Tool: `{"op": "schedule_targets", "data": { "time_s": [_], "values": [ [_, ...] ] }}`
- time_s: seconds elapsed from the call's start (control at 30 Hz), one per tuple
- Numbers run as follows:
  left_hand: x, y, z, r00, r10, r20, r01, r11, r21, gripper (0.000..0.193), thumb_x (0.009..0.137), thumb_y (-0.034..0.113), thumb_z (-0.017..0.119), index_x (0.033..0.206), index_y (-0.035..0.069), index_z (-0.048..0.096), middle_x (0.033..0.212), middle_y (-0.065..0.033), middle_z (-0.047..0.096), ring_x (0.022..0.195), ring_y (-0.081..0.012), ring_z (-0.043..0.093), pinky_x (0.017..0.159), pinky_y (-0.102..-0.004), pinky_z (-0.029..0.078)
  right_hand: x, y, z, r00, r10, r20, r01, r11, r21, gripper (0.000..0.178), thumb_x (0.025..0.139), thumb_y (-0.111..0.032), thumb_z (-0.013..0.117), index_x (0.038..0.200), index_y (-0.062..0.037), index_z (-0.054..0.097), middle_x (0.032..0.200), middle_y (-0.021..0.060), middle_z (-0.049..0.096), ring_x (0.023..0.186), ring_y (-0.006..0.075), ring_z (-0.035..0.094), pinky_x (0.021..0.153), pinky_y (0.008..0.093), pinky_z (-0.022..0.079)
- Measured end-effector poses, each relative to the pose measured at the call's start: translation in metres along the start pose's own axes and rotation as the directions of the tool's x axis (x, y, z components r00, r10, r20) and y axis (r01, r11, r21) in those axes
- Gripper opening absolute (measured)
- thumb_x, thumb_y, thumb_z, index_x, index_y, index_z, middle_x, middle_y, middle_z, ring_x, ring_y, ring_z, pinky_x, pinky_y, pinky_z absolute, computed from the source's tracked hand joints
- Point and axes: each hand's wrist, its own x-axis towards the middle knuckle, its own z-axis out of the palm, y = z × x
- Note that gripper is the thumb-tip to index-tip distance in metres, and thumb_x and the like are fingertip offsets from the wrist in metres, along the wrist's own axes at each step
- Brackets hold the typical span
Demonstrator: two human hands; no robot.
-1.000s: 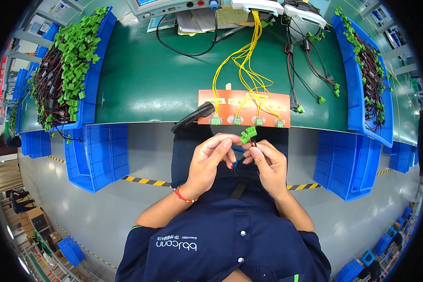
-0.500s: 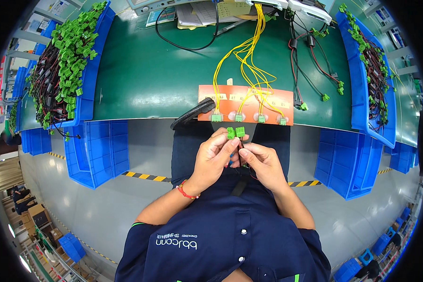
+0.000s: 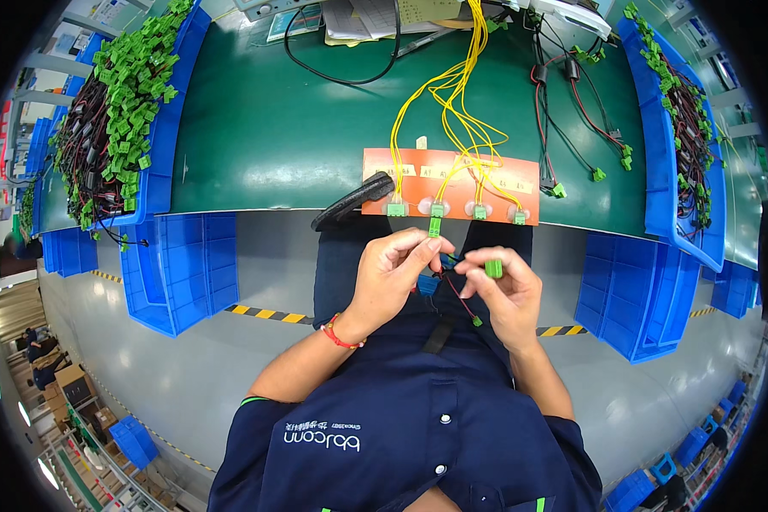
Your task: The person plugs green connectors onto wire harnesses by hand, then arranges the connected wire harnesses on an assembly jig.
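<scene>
My left hand (image 3: pixel 392 277) and my right hand (image 3: pixel 505 294) meet in front of my chest, just below the edge of the green bench (image 3: pixel 299 128). The right fingers pinch a small green connector (image 3: pixel 493 268). The left fingers pinch another green connector (image 3: pixel 434 227) raised close under the orange test board (image 3: pixel 452 183). Red and black wires (image 3: pixel 461 300) run between the two hands and end in a third green plug hanging below. The orange board carries a row of green sockets fed by yellow wires (image 3: pixel 452 102).
Blue bins full of green-plugged cable sets stand at the left (image 3: pixel 111 111) and the right (image 3: pixel 687 128). Empty blue bins (image 3: pixel 179 264) hang under the bench on both sides. A black tool handle (image 3: pixel 350 203) lies at the bench edge. Loose red-black cables (image 3: pixel 572 111) lie right of the board.
Both hands have moved up and apart a little. The green connectors, held together before, are now separated, one in each hand.
</scene>
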Motion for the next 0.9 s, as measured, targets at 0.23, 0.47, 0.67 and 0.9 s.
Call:
{"op": "schedule_targets", "data": {
  "time_s": [0.23,0.47,0.67,0.9],
  "values": [
    [-0.001,0.002,0.008,0.989,0.129,-0.075,-0.128,0.992,0.019,0.024,0.098,0.017,0.057,0.093,-0.001,0.071,0.068,0.001,0.059,0.057,-0.0009,0.047,0.049,-0.0184,0.035,-0.006,-0.006,0.0,0.925,-0.344,0.16,0.379,0.816,-0.437,0.026,0.089,0.007,0.056,0.113,0.003,0.064,0.103,0.0146,0.063,0.096,0.0218,0.065,0.082,0.0285,0.052],
    [0.0,-0.003,0.013,0.997,-0.023,-0.074,-0.002,0.947,-0.323,0.025,0.098,0.018,0.056,0.097,-0.002,0.071,0.069,0.0001,0.058,0.054,-0.002,0.043,0.05,-0.0187,0.035,-0.006,-0.007,-0.002,0.909,-0.414,0.048,0.353,0.704,-0.617,0.017,0.087,0.007,0.06,0.101,0.0022,0.067,0.083,0.0111,0.063,0.065,0.0155,0.061,0.058,0.0255,0.048],
    [0.007,-0.004,0.008,1.0,-0.006,-0.026,-0.002,0.958,-0.288,0.029,0.098,0.02,0.056,0.105,-0.004,0.069,0.079,-0.0037,0.061,0.062,-0.0052,0.049,0.058,-0.0216,0.042,-0.014,-0.002,-0.001,0.991,-0.133,-0.001,0.125,0.931,-0.342,0.011,0.096,-0.004,0.056,0.097,0.0022,0.066,0.068,0.0022,0.06,0.054,0.0065,0.05,0.051,0.0219,0.04],
    [-0.026,-0.016,-0.008,0.942,0.32,-0.101,-0.3,0.937,0.177,0.024,0.096,0.008,0.057,0.117,-0.003,0.062,0.104,-0.0048,0.047,0.082,-0.0077,0.052,0.073,-0.0229,0.046,-0.002,0.002,0.028,0.971,0.036,0.238,-0.011,0.994,-0.105,0.03,0.103,-0.011,0.044,0.131,-0.0023,0.049,0.07,0.0014,0.057,0.057,0.0069,0.052,0.055,0.0241,0.044]
  ]
}}
